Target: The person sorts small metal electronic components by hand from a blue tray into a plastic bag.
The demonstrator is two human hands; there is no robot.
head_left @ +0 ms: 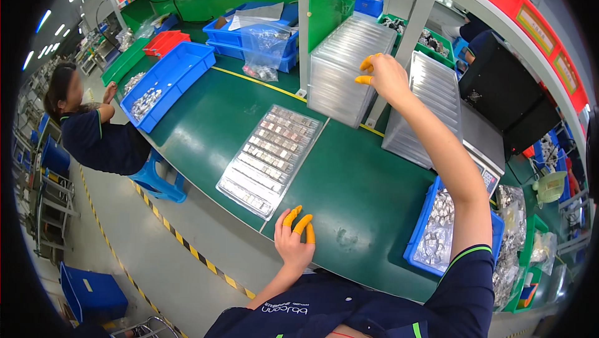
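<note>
My right hand (388,77) is stretched out over a tall stack of clear plastic trays (340,82), yellow finger cots on its fingertips. Its fingers are bent with a gap between them, and nothing shows in them; whether they touch the stack I cannot tell. Beside the near edge of the green table, my left hand (294,241) has its yellow-capped fingers apart and holds nothing. Just beyond it lies a clear compartment tray (240,179) with rows of small silvery metal parts in its slots.
A second stack of clear trays (427,104) stands near a scale (483,141). Blue bin (412,252) with bagged metal parts sits right; another blue bin (201,63) holds loose parts left. A seated person (103,132) works at the left. A shelf post (304,26) rises behind.
</note>
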